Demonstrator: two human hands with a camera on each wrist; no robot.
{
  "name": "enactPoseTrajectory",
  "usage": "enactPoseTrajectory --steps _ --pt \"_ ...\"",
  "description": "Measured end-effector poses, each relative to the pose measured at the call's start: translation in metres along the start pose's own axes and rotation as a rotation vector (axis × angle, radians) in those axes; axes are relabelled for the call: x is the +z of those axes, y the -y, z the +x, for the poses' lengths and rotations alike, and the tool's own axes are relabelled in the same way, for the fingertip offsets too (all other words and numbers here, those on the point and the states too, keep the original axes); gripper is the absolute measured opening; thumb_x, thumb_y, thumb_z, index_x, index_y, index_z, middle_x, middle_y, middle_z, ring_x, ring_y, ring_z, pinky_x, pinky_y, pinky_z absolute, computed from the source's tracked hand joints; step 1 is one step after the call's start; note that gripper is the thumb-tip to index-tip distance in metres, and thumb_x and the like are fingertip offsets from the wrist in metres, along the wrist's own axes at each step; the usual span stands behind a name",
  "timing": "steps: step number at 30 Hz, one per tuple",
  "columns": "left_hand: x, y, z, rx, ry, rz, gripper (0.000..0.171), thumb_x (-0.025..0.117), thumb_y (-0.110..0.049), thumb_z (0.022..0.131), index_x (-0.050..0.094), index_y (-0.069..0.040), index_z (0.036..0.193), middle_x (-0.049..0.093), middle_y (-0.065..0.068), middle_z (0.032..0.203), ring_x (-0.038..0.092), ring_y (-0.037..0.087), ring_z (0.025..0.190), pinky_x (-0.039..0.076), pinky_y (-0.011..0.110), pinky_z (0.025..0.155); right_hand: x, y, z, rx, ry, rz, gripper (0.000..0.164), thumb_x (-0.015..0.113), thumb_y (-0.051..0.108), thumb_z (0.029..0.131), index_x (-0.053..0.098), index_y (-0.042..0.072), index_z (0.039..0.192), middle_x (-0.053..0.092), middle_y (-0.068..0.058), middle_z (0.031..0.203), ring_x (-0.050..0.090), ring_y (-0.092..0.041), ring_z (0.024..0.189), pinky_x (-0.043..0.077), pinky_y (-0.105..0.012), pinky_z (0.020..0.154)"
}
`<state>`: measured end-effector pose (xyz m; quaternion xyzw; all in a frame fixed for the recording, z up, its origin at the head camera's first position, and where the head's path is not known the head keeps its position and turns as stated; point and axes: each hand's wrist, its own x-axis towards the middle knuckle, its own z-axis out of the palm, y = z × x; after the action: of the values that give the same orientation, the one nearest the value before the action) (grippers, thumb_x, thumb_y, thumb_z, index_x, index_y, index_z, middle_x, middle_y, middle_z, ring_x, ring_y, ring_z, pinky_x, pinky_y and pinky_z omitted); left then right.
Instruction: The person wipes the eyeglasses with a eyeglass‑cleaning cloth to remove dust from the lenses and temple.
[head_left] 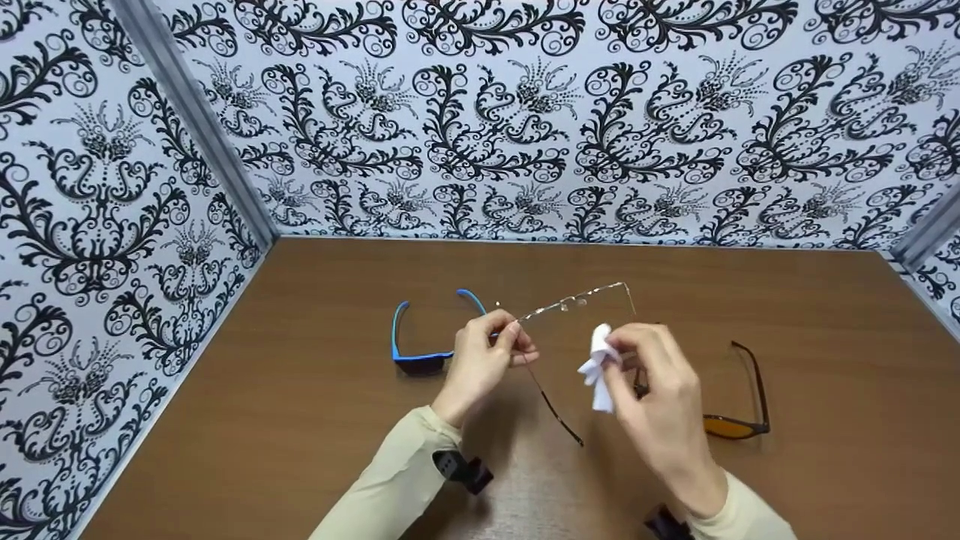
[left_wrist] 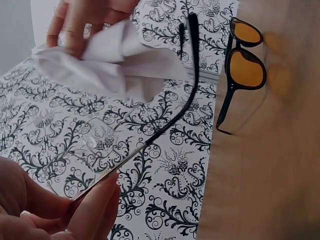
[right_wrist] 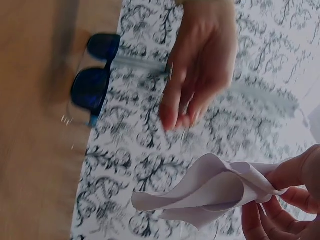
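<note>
My left hand [head_left: 487,352] pinches a pair of thin-rimmed clear eyeglasses [head_left: 574,301] near one hinge. Their lenses face away, and one dark-tipped temple [left_wrist: 172,120] slants down toward me. In my right hand [head_left: 664,382] a crumpled white cloth [head_left: 600,360] is pinched between thumb and fingers, beside the glasses and apart from the left hand. The left wrist view has the cloth [left_wrist: 115,65] overlapping the far part of the glasses. In the right wrist view the cloth [right_wrist: 200,192] hangs in loose folds from the fingertips.
Blue-framed sunglasses [head_left: 420,365] lie on the brown table [head_left: 315,420] behind my left hand. Dark-framed glasses with orange lenses [head_left: 731,427] lie to the right, partly hidden by my right hand. Patterned black-and-white panels [head_left: 525,135] enclose the table at the back and sides.
</note>
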<state>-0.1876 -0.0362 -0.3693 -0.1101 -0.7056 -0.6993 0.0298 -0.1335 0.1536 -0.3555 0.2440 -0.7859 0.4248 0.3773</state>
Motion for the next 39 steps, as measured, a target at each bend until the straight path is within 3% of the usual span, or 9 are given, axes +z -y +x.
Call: enactPoseTrajectory --steps 4,9,13,20,24,29,35,39 --pt "0.004 0.0 -0.001 -0.01 -0.001 -0.003 0.019 0.046 0.01 0.096 0.055 0.011 0.079 0.061 0.015 0.072 0.07 0.028 0.071 0.059 0.032 0.067 0.015 0.006 -0.003 -0.034 0.029 -0.044 0.031 0.071 -0.018 0.072 0.062 -0.001 0.096 0.06 -0.008 0.097 0.06 -0.015 0.076 0.051 -0.014 0.068" --pt "0.008 -0.001 -0.003 -0.039 0.016 0.001 0.02 0.046 0.01 0.096 0.054 0.01 0.079 0.059 0.015 0.074 0.07 0.031 0.071 0.059 0.032 0.065 0.032 -0.005 -0.004 -0.034 0.058 -0.174 0.028 0.074 -0.013 0.073 0.063 0.003 0.094 0.059 -0.006 0.095 0.063 -0.015 0.074 0.056 -0.028 0.062" --pt "0.01 0.0 -0.004 -0.098 0.047 -0.027 0.02 0.043 0.01 0.096 0.054 0.01 0.079 0.058 0.012 0.073 0.07 0.03 0.069 0.059 0.033 0.065 0.038 -0.015 -0.004 -0.034 0.048 -0.228 0.026 0.073 -0.011 0.076 0.063 0.003 0.095 0.058 -0.008 0.095 0.064 -0.02 0.078 0.057 -0.036 0.063" --pt "0.012 0.003 -0.008 -0.199 0.148 -0.138 0.019 0.04 0.012 0.092 0.051 0.009 0.076 0.053 0.012 0.07 0.067 0.023 0.062 0.059 0.039 0.069 0.038 -0.027 -0.003 -0.14 0.02 -0.304 0.027 0.071 -0.012 0.074 0.063 0.004 0.094 0.059 -0.009 0.096 0.064 -0.026 0.082 0.056 -0.04 0.063" --pt "0.011 0.004 -0.008 -0.268 0.22 -0.096 0.02 0.043 0.01 0.089 0.049 0.004 0.071 0.053 0.009 0.066 0.061 0.017 0.057 0.059 0.039 0.067 0.035 -0.031 -0.002 -0.179 0.036 -0.332 0.028 0.072 -0.012 0.073 0.062 0.003 0.094 0.059 -0.011 0.096 0.064 -0.027 0.081 0.056 -0.041 0.062" --pt "0.013 0.004 -0.011 -0.378 0.289 -0.06 0.018 0.042 0.005 0.089 0.048 0.0 0.073 0.051 0.01 0.066 0.061 0.019 0.054 0.059 0.038 0.062 0.033 -0.035 -0.003 -0.214 0.063 -0.365 0.026 0.072 -0.01 0.073 0.063 0.003 0.094 0.06 -0.01 0.095 0.064 -0.028 0.078 0.055 -0.042 0.062" --pt "0.017 0.007 -0.015 -0.455 0.329 -0.028 0.015 0.04 0.001 0.087 0.05 -0.001 0.075 0.052 0.009 0.065 0.059 0.017 0.051 0.054 0.027 0.052 0.035 -0.038 -0.008 -0.238 0.085 -0.372 0.02 0.069 -0.006 0.077 0.064 0.003 0.095 0.062 -0.011 0.094 0.063 -0.029 0.074 0.054 -0.043 0.06" --pt "0.02 0.009 -0.018 -0.472 0.313 -0.04 0.015 0.04 0.001 0.084 0.05 -0.003 0.073 0.051 0.007 0.061 0.057 0.016 0.05 0.049 0.023 0.048 0.036 -0.04 -0.012 -0.244 0.09 -0.354 0.015 0.065 -0.001 0.082 0.064 0.003 0.096 0.062 -0.012 0.095 0.062 -0.029 0.074 0.053 -0.044 0.061"
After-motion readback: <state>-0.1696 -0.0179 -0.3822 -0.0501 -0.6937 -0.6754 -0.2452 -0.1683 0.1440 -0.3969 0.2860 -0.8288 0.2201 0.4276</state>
